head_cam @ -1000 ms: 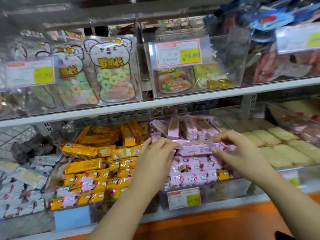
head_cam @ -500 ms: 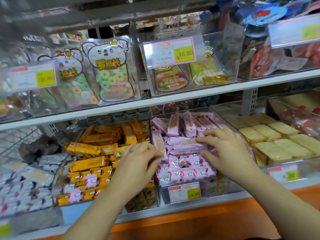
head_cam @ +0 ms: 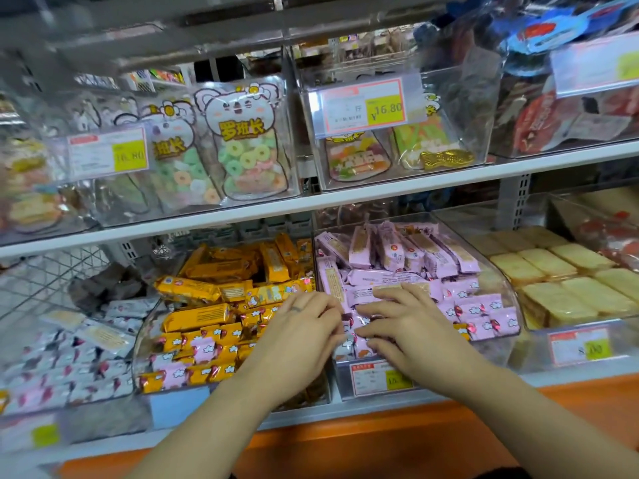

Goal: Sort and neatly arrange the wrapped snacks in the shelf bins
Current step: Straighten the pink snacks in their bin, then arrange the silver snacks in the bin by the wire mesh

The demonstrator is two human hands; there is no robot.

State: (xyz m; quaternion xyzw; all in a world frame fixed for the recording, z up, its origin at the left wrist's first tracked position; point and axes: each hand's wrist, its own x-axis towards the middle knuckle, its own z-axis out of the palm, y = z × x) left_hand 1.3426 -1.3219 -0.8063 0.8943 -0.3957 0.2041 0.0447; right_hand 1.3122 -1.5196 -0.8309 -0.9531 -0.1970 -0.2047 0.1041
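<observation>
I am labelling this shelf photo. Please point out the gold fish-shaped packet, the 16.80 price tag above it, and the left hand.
gold fish-shaped packet (head_cam: 447,158): head view, middle of its body.
16.80 price tag (head_cam: 361,106): head view, its centre.
left hand (head_cam: 302,328): head view, back of the hand.

The snacks (head_cam: 397,281) under my right hand (head_cam: 411,330) are pink, and the front ones carry small white clouds and red shapes. In the next bin the packs (head_cam: 207,267) are orange-yellow, with a few pink ones among them. Far left, the wrappers (head_cam: 69,361) are white with red marks. The cakes (head_cam: 553,271) are pale yellow. The tag (head_cam: 363,105) has a red frame and a yellow field. The fish (head_cam: 446,158) is gold, the ledge (head_cam: 380,430) orange.
</observation>
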